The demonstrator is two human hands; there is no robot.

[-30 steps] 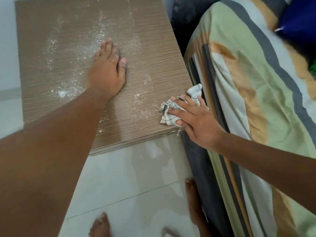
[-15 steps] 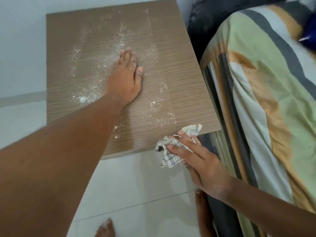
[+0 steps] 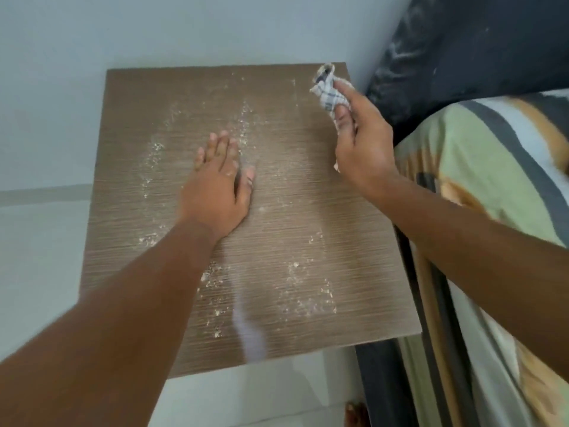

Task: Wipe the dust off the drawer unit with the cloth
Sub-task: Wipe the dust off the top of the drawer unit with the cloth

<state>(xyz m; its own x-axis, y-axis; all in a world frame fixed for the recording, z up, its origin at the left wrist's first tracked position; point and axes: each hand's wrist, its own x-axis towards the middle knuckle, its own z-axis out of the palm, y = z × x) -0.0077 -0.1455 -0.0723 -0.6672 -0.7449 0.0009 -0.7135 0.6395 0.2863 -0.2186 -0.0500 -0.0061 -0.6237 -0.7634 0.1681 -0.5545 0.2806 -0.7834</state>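
The drawer unit [image 3: 286, 229] shows its brown wood-grain top, speckled with white dust in streaks left of centre and near the front right. My left hand [image 3: 220, 183] lies flat, palm down, on the middle of the top, fingers together. My right hand [image 3: 360, 140] is raised over the far right corner and holds a bunched white checked cloth [image 3: 328, 90] between thumb and fingers. The cloth sits at the back right edge of the top; whether it touches the surface is unclear.
A bed with a striped green, orange and grey cover [image 3: 492, 186] runs along the unit's right side, its dark headboard [image 3: 462, 50] behind. A pale wall [image 3: 154, 32] backs the unit. White floor tiles [image 3: 261, 396] lie in front, with my toes [image 3: 355, 412] at the bottom.
My right hand has carried the cloth from the unit's front right corner up to the far right corner. My left hand has stayed flat on the top. The view has tilted upward.
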